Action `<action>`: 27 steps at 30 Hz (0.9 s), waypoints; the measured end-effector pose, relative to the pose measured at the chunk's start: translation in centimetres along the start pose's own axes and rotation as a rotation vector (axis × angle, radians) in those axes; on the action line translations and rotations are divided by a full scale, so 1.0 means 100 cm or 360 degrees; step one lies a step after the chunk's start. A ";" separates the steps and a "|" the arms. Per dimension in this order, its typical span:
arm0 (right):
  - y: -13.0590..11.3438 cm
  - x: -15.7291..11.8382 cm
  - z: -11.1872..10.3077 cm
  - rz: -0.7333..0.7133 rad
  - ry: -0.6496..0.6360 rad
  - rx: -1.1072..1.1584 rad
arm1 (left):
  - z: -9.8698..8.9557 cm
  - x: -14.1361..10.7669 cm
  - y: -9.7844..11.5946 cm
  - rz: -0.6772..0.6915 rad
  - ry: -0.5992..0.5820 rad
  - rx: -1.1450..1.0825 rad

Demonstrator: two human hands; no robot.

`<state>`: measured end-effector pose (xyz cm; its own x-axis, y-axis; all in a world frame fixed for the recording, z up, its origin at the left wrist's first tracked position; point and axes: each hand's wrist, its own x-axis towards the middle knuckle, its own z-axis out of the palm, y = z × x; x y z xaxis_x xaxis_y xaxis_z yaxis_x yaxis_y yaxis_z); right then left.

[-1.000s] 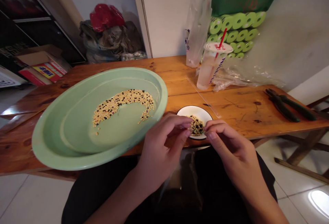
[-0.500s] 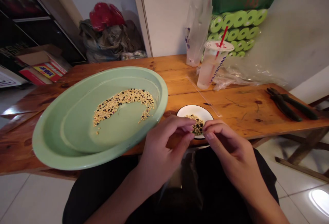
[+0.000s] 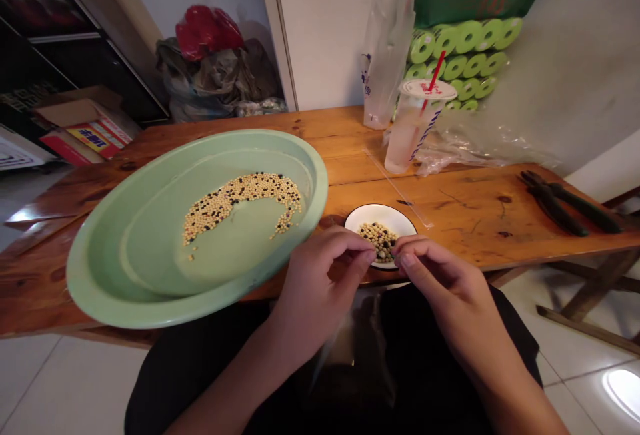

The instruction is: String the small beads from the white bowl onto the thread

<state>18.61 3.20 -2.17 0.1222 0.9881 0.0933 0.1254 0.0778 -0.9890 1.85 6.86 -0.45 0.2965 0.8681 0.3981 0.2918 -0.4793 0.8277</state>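
A small white dish (image 3: 357,218) with a dark rim holds a pile of pale and dark beans (image 3: 379,235). My left hand (image 3: 327,282) is at the dish's near left edge, thumb and forefinger pinched together. Over the near right edge, my right hand (image 3: 440,282) also pinches thumb and forefinger. What either pinch holds, if anything, is too small or hidden. The two sets of fingertips are a little apart. To the left stands a big green basin (image 3: 150,222), with many pale and black beans (image 3: 245,192) spread in a curved band on its bottom.
A plastic cup (image 3: 407,132) with a red straw stands behind the dish, near a clear plastic bag (image 3: 465,148). Pliers (image 3: 560,202) lie on the wooden table (image 3: 345,155) at right. A thin clear strip (image 3: 397,187) lies behind the dish.
My left thumb and forefinger have closed from a gap into a pinch. My right hand stays almost in place, still pinched. The view has shifted slightly.
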 end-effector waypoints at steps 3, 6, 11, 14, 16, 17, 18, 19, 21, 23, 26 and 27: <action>0.002 0.000 0.001 0.0084 0.0196 -0.0061 | 0.004 0.002 -0.005 0.0039 0.0022 0.0153; 0.005 0.000 0.000 0.0023 0.0437 -0.0221 | 0.009 0.003 -0.014 0.0180 -0.0012 0.0526; 0.011 0.001 -0.001 -0.0114 0.0463 -0.0385 | 0.013 0.002 -0.023 0.0370 -0.0219 0.1209; 0.014 0.003 0.000 -0.0170 0.0437 -0.0521 | 0.013 0.002 -0.023 0.0387 -0.0182 0.1223; 0.016 0.004 0.001 -0.0222 0.0376 -0.0606 | 0.012 0.001 -0.022 0.0411 -0.0089 0.1061; 0.017 0.005 0.001 -0.0238 0.0336 -0.0623 | 0.011 0.001 -0.021 0.0422 -0.0022 0.0934; 0.017 0.005 0.002 -0.0240 0.0291 -0.0610 | 0.011 0.000 -0.019 0.0430 0.0043 0.0798; 0.017 0.005 0.002 -0.0228 0.0242 -0.0569 | 0.010 0.000 -0.018 0.0434 0.0097 0.0675; 0.016 0.005 0.002 -0.0179 0.0164 -0.0433 | 0.009 0.000 -0.016 0.0435 0.0147 0.0531; 0.014 0.004 0.001 -0.0125 0.0126 -0.0295 | 0.010 -0.002 -0.014 0.0431 0.0147 0.0487; 0.011 0.003 -0.003 -0.0072 0.0093 -0.0143 | 0.011 -0.008 -0.006 0.0423 0.0110 0.0483; 0.010 0.003 -0.004 -0.0061 0.0074 -0.0087 | 0.009 -0.011 -0.001 0.0420 0.0109 0.0494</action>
<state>19.20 3.49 -3.12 0.1617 0.9772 0.1373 0.1844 0.1068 -0.9770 2.28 5.89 -1.35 0.3396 0.7116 0.6150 0.4775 -0.6938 0.5391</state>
